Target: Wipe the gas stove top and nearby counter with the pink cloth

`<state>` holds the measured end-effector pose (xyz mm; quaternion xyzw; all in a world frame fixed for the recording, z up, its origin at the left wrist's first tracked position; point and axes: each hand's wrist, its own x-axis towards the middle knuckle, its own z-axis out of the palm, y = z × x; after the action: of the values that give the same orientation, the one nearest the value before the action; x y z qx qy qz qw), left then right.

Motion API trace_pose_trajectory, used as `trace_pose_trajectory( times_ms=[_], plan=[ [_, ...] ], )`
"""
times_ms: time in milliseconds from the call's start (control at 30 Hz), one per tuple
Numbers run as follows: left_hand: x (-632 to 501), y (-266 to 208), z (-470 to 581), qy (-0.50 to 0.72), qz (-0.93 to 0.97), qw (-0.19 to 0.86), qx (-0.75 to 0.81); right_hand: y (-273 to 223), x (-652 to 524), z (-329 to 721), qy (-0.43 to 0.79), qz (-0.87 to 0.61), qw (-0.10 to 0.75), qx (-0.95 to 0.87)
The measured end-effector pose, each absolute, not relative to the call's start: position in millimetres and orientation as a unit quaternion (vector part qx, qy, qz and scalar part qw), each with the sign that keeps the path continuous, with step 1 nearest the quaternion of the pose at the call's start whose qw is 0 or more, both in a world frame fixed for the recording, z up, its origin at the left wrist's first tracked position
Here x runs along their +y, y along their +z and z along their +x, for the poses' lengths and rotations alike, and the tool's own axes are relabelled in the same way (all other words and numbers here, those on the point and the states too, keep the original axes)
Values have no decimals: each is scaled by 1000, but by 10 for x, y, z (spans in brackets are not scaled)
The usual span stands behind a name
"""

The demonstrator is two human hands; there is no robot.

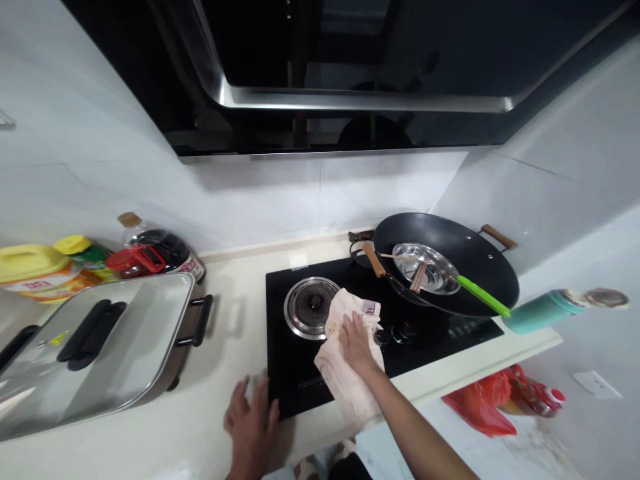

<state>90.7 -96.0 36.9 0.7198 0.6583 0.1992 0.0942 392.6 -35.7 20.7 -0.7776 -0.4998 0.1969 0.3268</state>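
My right hand [357, 343] presses down on a pale pink cloth [345, 373], its fingers bent into the fabric. The cloth lies over the black glass cooktop [290, 360], touching the rim of the left burner [313, 307] and hanging down over the front edge. Close to the cooktop's left front corner, my left hand [250, 420] is open with its fingers spread, and no object is in it. Beside the cloth are the control knobs [403, 332], partly covered on the left side.
A large black wok [480, 267] sits on the cooktop's right, holding a steel bowl [425, 283], chopsticks and a green-handled utensil [483, 295]. A teal bottle [543, 311] stands right. Left are a lidded electric pan [135, 347] and several bottles [170, 250]. The range hood [350, 100] hangs above.
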Motion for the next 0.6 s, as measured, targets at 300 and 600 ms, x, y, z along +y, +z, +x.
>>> trace_pose_trajectory(
  times_ms=[300, 600],
  plan=[
    [-732, 488, 2137, 172, 903, 176, 352, 41, -1390, 3846, 143, -703, 440, -540],
    [-668, 622, 1958, 112, 887, 141, 425, -203, -1773, 5594, -101, -879, 280, -373]
  ],
)
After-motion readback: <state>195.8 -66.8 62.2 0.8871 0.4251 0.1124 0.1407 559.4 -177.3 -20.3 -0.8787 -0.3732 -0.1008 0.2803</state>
